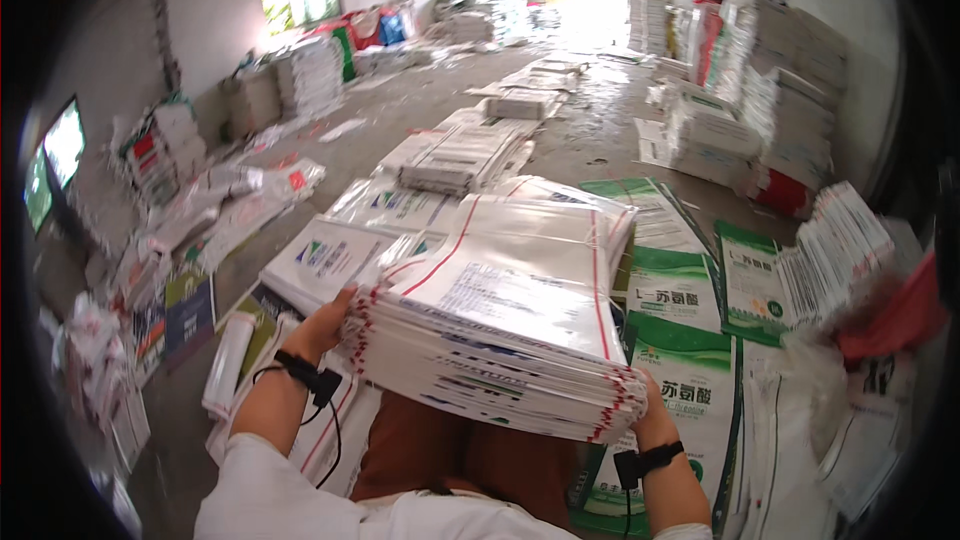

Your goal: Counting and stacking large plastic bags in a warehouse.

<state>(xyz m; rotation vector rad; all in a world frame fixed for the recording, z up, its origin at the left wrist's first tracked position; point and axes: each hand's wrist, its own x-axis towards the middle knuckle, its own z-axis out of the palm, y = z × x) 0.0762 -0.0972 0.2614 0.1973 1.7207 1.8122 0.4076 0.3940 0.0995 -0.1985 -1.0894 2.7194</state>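
A thick stack of flat white woven sacks [500, 290] with red stitched edges is held up in front of my body. My left hand [325, 325] grips its left end and my right hand [655, 415] its right end; most of the fingers are hidden by the stack. Black straps with cables circle both wrists. Beyond my left hand lie more white sacks [330, 255] with a blue and green mark. To the right of the stack, green-and-white printed sacks [680, 380] lie flat, partly overlapping one another.
A line of sack piles [455, 155] runs away down the middle of the floor. Tall bundles [800, 90] stand along the right wall, others [315, 75] along the left. Loose sacks [235, 200] litter the left floor. A red cloth-like piece [890, 315] lies at the right.
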